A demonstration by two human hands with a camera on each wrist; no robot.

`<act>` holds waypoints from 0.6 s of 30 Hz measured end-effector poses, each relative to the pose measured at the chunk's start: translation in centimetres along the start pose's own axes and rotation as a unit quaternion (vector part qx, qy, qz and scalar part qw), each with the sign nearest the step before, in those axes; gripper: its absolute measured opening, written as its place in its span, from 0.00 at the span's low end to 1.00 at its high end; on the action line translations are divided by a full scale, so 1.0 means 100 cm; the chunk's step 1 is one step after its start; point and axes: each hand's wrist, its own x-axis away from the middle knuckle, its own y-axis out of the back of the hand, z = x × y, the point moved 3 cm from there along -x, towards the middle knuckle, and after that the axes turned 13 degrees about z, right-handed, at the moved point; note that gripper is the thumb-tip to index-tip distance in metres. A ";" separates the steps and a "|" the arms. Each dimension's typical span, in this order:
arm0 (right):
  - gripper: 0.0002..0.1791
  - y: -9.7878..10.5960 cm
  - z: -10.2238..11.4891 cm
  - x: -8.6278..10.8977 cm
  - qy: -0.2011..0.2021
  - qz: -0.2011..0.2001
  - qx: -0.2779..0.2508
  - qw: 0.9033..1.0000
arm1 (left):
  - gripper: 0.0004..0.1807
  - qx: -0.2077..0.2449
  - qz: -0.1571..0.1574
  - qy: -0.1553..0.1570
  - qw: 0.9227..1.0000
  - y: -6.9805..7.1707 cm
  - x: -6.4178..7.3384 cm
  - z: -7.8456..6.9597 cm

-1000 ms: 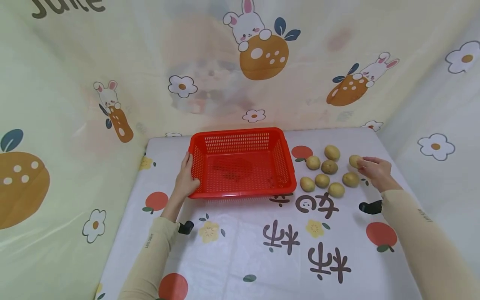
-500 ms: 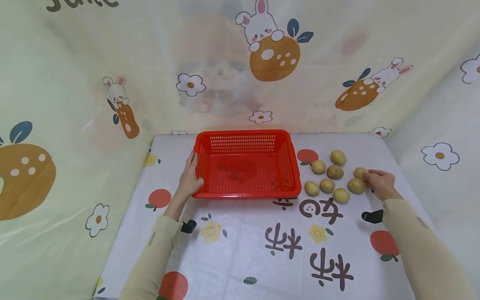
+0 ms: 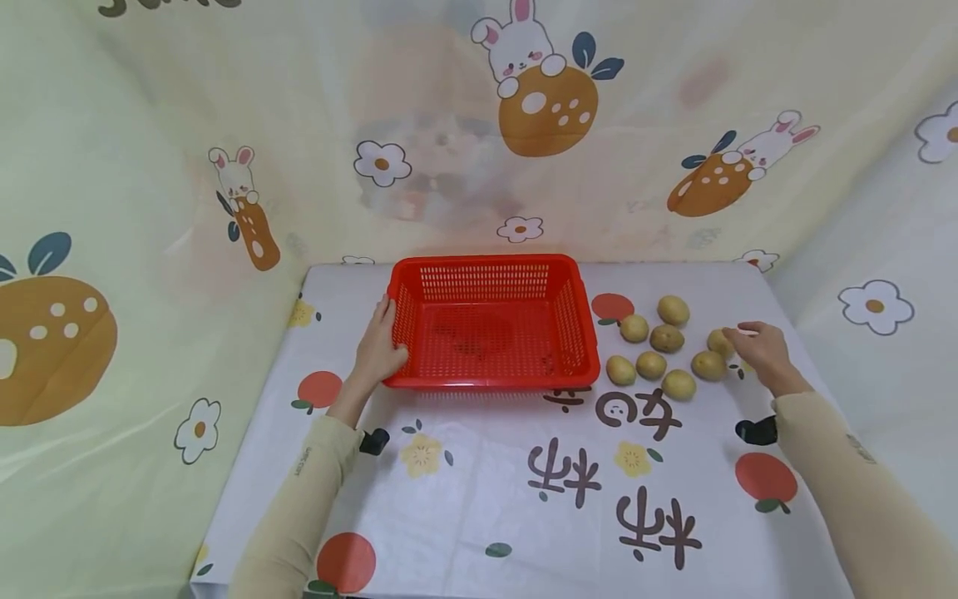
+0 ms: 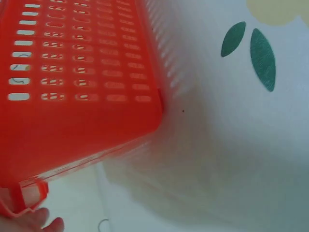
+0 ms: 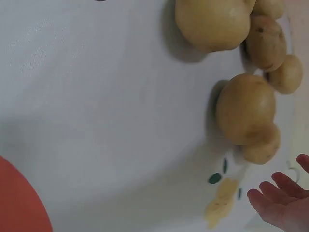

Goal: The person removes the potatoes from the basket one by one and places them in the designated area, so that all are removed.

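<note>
In the head view, my left hand [image 3: 377,356] holds the left rim of a red plastic basket [image 3: 494,383], thumb on the inner side and fingers along the outer side. The left wrist view shows the slotted basket wall [image 4: 72,125] close up, with fingertips [image 4: 34,220] by its rim. My right hand [image 3: 765,353] is just right of a small potato [image 3: 718,342]. In the right wrist view its fingers [image 5: 275,193] are spread and apart from the potatoes, holding nothing. A larger potato [image 5: 245,108] lies beside the small one.
Several more potatoes, such as a round potato [image 3: 678,384] and a darker potato [image 3: 667,339], lie loosely right of the basket. A printed white cloth [image 3: 464,507] covers the table. Patterned sheets [image 3: 314,108] hang behind and at both sides.
My right hand has set the small potato down nearer the larger one, let go and drawn slightly right. The left hand stays on the basket; the head view has shifted a little.
</note>
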 end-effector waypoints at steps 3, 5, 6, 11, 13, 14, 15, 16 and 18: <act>0.45 -0.003 0.018 0.002 0.035 -0.004 0.069 0.997 | 0.43 -0.038 0.003 0.010 0.999 0.006 -0.003 -0.002; 0.46 -0.008 0.032 0.004 0.058 0.002 0.105 0.993 | 0.41 -0.058 0.003 0.014 0.998 0.010 -0.003 -0.005; 0.46 -0.011 0.039 0.006 0.072 0.002 0.122 0.990 | 0.41 -0.065 0.003 0.013 0.998 0.013 -0.003 -0.007; 0.51 -0.029 0.078 0.020 0.104 0.029 0.171 0.979 | 0.38 -0.091 -0.002 -0.015 0.996 0.022 -0.004 -0.020; 0.51 -0.037 0.093 0.026 0.111 0.045 0.178 0.977 | 0.37 -0.104 0.002 -0.024 0.994 0.023 -0.004 -0.028; 0.51 -0.041 0.101 0.029 0.118 0.049 0.184 0.975 | 0.37 -0.110 0.003 -0.030 0.993 0.024 -0.004 -0.032; 0.51 -0.046 0.108 0.032 0.126 0.050 0.188 0.973 | 0.38 -0.117 0.006 -0.031 0.993 0.025 -0.004 -0.037; 0.50 -0.050 0.115 0.034 0.134 0.052 0.193 0.971 | 0.38 -0.125 0.009 -0.035 0.991 0.025 -0.005 -0.041; 0.49 -0.059 0.128 0.038 0.150 0.051 0.207 0.966 | 0.38 -0.142 0.016 -0.040 0.989 0.024 -0.006 -0.051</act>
